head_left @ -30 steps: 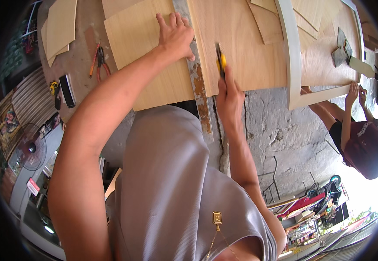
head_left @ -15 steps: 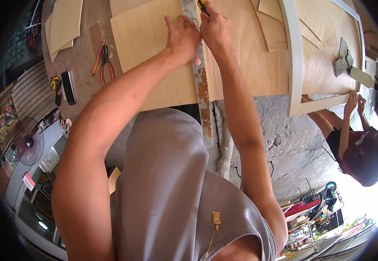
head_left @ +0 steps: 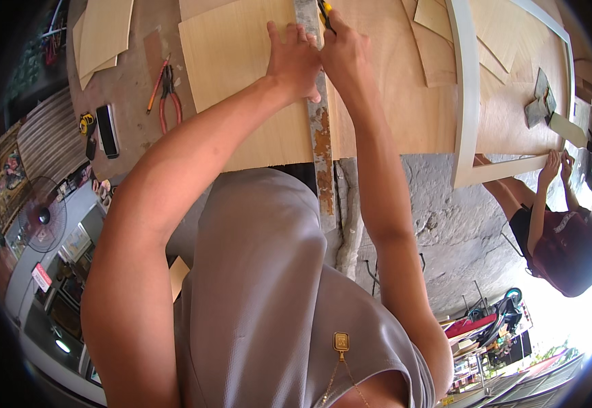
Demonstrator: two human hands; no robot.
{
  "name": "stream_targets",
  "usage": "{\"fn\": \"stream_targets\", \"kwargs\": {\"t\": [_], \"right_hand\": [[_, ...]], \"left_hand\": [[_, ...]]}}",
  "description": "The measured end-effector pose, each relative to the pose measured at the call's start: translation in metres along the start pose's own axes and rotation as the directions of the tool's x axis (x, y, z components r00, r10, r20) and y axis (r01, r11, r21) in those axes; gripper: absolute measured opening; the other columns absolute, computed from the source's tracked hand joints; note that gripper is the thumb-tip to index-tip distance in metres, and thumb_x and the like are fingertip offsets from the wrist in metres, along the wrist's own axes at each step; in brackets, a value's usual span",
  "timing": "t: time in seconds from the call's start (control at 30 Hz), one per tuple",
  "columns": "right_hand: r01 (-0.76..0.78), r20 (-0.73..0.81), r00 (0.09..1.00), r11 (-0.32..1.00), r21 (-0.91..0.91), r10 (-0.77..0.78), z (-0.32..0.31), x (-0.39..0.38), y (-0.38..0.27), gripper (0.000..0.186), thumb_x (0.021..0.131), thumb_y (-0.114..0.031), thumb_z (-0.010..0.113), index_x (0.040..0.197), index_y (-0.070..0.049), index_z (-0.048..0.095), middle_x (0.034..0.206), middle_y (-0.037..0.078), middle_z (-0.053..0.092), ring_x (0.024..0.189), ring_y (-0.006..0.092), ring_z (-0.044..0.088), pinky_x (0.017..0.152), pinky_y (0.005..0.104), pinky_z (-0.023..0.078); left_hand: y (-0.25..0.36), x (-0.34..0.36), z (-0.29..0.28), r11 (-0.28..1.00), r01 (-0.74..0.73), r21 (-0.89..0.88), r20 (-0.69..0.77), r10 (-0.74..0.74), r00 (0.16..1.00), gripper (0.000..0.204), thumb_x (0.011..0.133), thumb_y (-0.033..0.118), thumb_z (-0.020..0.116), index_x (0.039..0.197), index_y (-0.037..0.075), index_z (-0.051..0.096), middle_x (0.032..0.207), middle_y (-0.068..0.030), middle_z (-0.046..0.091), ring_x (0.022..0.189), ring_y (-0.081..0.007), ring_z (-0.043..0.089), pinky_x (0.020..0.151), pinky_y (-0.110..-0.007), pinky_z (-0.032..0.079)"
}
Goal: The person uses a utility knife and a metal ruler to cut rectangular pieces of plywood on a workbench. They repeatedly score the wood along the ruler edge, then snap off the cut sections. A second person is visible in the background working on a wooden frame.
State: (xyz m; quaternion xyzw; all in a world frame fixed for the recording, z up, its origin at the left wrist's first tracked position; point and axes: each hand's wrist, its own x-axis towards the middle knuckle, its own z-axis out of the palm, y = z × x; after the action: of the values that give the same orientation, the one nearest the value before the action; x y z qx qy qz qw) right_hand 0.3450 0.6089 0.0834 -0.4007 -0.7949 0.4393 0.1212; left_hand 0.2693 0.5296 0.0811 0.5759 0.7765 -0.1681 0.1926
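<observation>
My left hand (head_left: pixel 294 68) lies with spread fingers on a long metal straightedge (head_left: pixel 321 129), worn and rust-marked, and on the thin plywood sheet (head_left: pixel 241 61) under it. Close against its right side, my right hand (head_left: pixel 346 53) is closed around a yellow and black utility knife (head_left: pixel 326 9) at the straightedge's right edge. The blade's tip cannot be made out. The straightedge runs away from me across the sheet, and its near end juts past the sheet's front edge over my lap.
Left on the table lie pliers (head_left: pixel 169 102), a pencil (head_left: pixel 154 92), a phone (head_left: pixel 107 131), a tape measure (head_left: pixel 87 124) and thin wood pieces (head_left: pixel 105 34). To the right are a pale frame (head_left: pixel 468 88) and more wood offcuts (head_left: pixel 435 54). A person (head_left: pixel 561 238) works at the far right.
The whole view has shifted slightly. My right hand with the knife has come a little nearer to me along the straightedge; my left hand keeps its place on it.
</observation>
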Motion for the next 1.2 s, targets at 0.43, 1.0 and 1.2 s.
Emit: {"fn": "stream_targets", "kwargs": {"t": [0.43, 1.0, 1.2], "right_hand": [[-0.024, 0.002, 1.000, 0.992, -0.123, 0.024, -0.006, -0.110, 0.019, 0.041, 0.090, 0.000, 0.055, 0.130, 0.000, 0.056, 0.073, 0.027, 0.061, 0.064, 0.0422, 0.062, 0.056, 0.0458, 0.047], [-0.150, 0.077, 0.983, 0.970, -0.189, 0.167, -0.018, -0.258, 0.041, 0.052, 0.089, 0.002, 0.058, 0.139, -0.003, 0.049, 0.077, 0.019, 0.057, 0.059, 0.0349, 0.059, 0.052, 0.0437, 0.048], [-0.220, 0.107, 0.963, 0.951, -0.217, 0.247, -0.023, -0.297, 0.044, 0.054, 0.090, 0.000, 0.058, 0.142, -0.007, 0.047, 0.078, 0.018, 0.057, 0.060, 0.0357, 0.060, 0.054, 0.0447, 0.049]], "left_hand": [[0.005, 0.001, -0.004, 0.999, 0.028, -0.024, 0.025, -0.028, 0.999, 0.112, 0.048, 0.042, 0.092, 0.135, -0.013, 0.046, 0.141, -0.0313, 0.045, 0.138, -0.0394, 0.034, 0.104, -0.077, 0.020], [0.013, 0.005, -0.007, 0.998, 0.061, 0.023, 0.048, -0.062, 0.997, 0.109, 0.048, 0.038, 0.094, 0.131, -0.016, 0.048, 0.139, -0.0352, 0.043, 0.137, -0.0447, 0.034, 0.097, -0.083, 0.022], [0.011, 0.005, -0.010, 0.999, 0.034, 0.001, 0.064, -0.034, 0.997, 0.107, 0.048, 0.037, 0.094, 0.129, -0.017, 0.049, 0.138, -0.0366, 0.044, 0.137, -0.0456, 0.034, 0.097, -0.084, 0.022]]}}
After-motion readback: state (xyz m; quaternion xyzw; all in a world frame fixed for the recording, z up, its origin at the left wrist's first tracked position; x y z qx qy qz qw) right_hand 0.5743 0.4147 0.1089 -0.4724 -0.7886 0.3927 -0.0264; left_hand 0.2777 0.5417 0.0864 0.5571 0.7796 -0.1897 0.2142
